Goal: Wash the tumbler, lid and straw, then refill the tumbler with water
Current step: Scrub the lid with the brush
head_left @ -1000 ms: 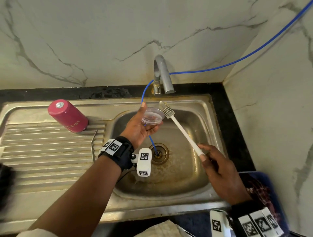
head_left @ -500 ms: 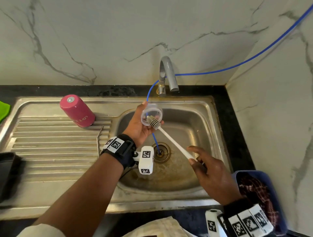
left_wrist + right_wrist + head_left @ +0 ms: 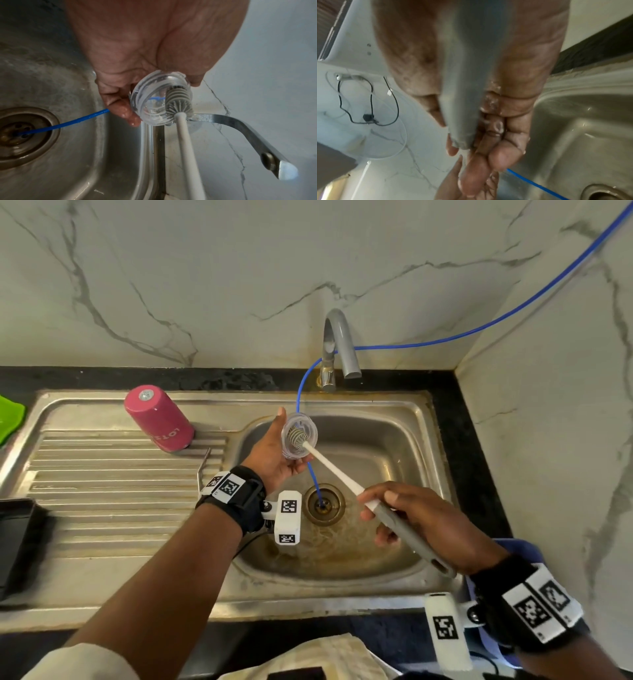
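My left hand [image 3: 274, 450] holds the clear plastic lid [image 3: 298, 440] over the sink basin, thumb and fingers pinching its rim [image 3: 147, 100]. My right hand [image 3: 411, 518] grips the grey handle of a long white bottle brush [image 3: 342, 470]. Its ribbed grey head [image 3: 178, 100] sits inside the lid. The grey handle [image 3: 464, 81] fills the right wrist view, fingers wet and soapy. The pink tumbler [image 3: 159, 419] stands upside down on the draining board at the left. A thin bent metal rod [image 3: 202, 470] lies on the board's edge; whether it is the straw I cannot tell.
A grey tap [image 3: 337, 347] stands behind the steel sink [image 3: 394, 440]. A blue hose [image 3: 310, 474] runs from the wall into the drain [image 3: 323, 503]. A blue bin [image 3: 517, 546] sits at the right, a green item [image 3: 10, 419] at far left, a black object [image 3: 17, 542] lower left.
The brush head, beside the lid a second ago, has gone into the lid. My right hand has slid down the brush onto its grey handle. The left hand has turned the lid's opening toward the brush.
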Available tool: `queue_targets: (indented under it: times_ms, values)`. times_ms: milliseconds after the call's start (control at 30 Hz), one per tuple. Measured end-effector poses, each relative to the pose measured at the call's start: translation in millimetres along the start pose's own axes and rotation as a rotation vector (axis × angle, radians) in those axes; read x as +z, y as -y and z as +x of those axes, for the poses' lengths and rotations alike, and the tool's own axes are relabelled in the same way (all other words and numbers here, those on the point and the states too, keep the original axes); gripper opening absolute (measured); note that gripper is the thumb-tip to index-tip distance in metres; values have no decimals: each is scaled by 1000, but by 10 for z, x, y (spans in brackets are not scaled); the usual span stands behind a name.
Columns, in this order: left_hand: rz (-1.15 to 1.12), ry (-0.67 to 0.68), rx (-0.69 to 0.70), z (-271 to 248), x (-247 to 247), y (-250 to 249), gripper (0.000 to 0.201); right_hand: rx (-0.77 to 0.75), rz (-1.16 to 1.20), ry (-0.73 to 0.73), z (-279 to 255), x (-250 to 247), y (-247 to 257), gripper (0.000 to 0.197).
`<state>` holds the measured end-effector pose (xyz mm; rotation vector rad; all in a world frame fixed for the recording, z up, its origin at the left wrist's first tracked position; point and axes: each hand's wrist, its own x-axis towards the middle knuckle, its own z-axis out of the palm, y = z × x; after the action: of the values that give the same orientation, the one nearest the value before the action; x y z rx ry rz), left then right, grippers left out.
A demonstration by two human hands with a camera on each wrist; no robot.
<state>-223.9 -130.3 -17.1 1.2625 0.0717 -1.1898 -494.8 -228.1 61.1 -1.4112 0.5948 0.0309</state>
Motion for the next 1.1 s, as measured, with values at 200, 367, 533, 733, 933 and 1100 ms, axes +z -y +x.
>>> queue_targets:
  times_ms: [200,367,533,733,933,1100]
  values:
    - [-26,31,-31,-30,-35,38,72,-165,434,163,108,-86,142,53]
    - [-131,127,-74,-64,-40,90,78,-350,158,-215,160,5,283,44]
    - [-172,150,-54,-56,-46,107,60,-343,-31,-452,130,136,426,34]
    - [-22,125,-18,-91,17,135,74,-317,-65,-534,88,187,388,23]
    - [35,64,14,-98,66,74,50,-317,-88,-476,71,251,289,24]
    - [0,141,-17,-159,97,54,63,-397,-85,-472,79,180,356,23]
